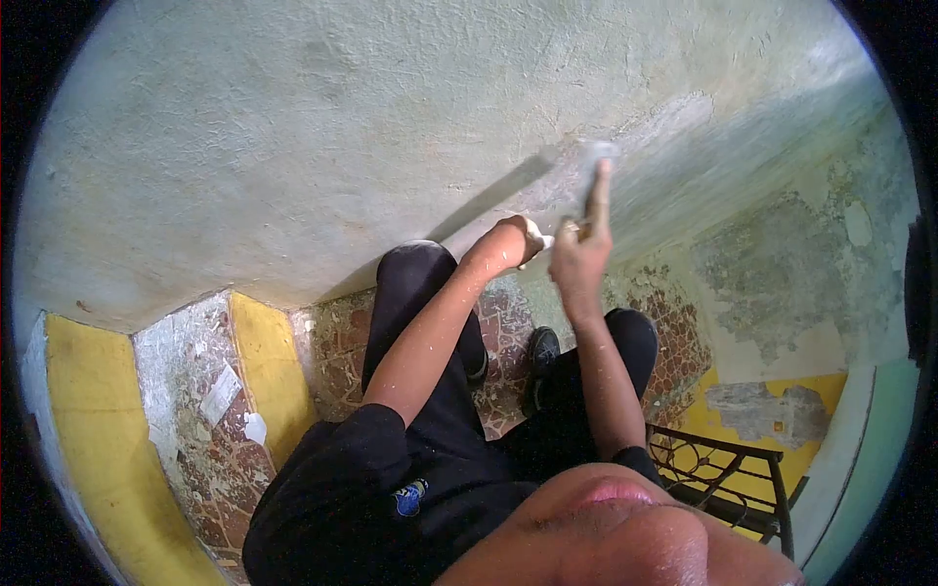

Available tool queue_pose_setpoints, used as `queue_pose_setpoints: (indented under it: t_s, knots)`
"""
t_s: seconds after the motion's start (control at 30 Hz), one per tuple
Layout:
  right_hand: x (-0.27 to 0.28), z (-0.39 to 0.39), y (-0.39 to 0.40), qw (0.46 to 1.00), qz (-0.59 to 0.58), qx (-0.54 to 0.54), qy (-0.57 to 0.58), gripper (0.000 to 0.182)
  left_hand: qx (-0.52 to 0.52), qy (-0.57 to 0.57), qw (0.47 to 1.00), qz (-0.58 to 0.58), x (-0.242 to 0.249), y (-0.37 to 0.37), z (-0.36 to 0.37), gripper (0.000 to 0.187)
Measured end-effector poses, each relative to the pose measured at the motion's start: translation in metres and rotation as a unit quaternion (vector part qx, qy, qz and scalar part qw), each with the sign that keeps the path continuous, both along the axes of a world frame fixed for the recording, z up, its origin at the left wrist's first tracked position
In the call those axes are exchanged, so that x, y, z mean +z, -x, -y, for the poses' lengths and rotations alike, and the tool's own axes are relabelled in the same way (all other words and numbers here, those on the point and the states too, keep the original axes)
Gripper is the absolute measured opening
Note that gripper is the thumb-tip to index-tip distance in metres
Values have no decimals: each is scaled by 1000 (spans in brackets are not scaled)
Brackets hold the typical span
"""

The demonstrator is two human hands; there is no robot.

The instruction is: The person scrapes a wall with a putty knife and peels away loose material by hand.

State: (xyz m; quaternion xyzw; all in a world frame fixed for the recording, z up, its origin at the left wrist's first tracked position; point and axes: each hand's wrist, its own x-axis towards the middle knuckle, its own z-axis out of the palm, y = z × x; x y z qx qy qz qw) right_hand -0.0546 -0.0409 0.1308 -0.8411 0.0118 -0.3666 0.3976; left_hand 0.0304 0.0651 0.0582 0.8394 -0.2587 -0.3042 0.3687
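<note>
My right hand (584, 244) is raised against the pale green wall (322, 117), wrapped round a scraper (598, 150) with the index finger stretched along it. The scraper's light-coloured blade is blurred by motion and lies at the wall, beside a bare, whitish patch (674, 117). My left hand (513, 242) is closed close by on the left, with a small white bit (546, 241) showing at its fingers; I cannot tell what it is. White flecks dot the left forearm (440, 332).
Yellow-edged steps (269, 376) descend at the left, with loose paint flakes (223, 393) on them. Under my feet is a worn, red-patterned tile floor (503, 332). A black metal railing (723, 469) stands at the lower right, near a peeling wall section (782, 273).
</note>
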Motion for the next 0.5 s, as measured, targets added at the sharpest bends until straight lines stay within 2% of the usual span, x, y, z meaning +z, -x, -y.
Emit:
queue_pose_setpoints:
  t_s: [0.03,0.07,0.1,0.13,0.17,0.2,0.23,0.27,0.33,0.4,0.43,0.47,0.5]
  knots:
    - [6,5,-6,988,149,-32,11,88,49,76,993,-75,16,10,-4,38]
    - [13,11,2,988,151,-28,12,88,52,78,993,-73,24,16,-5,38]
    - [29,14,19,993,27,-60,-98,88,75,161,977,-120,30,19,-4,40]
    - [39,18,27,970,-99,-91,-204,89,95,243,951,-165,34,18,-3,42]
    - [33,24,24,971,-96,-89,-201,89,95,277,940,-177,35,16,-2,51]
    - [19,32,21,989,-42,-63,-127,91,94,280,939,-176,37,16,-3,51]
    - [10,35,20,998,11,-39,-54,93,114,341,907,-219,41,17,-6,57]
    - [1,37,20,998,10,-43,-54,93,134,397,870,-261,43,18,-7,63]
    - [-4,27,21,999,-34,-8,31,91,134,418,864,-247,49,21,-5,70]
    - [-9,20,21,998,-61,2,10,90,182,522,797,-242,59,28,-4,65]
    - [-18,19,16,998,-44,36,35,90,198,549,784,-209,61,32,-3,49]
    - [-24,18,13,995,-28,69,60,90,197,543,789,-210,61,33,-3,49]
    - [-23,16,15,994,-74,64,53,89,195,550,798,-147,60,34,-3,40]
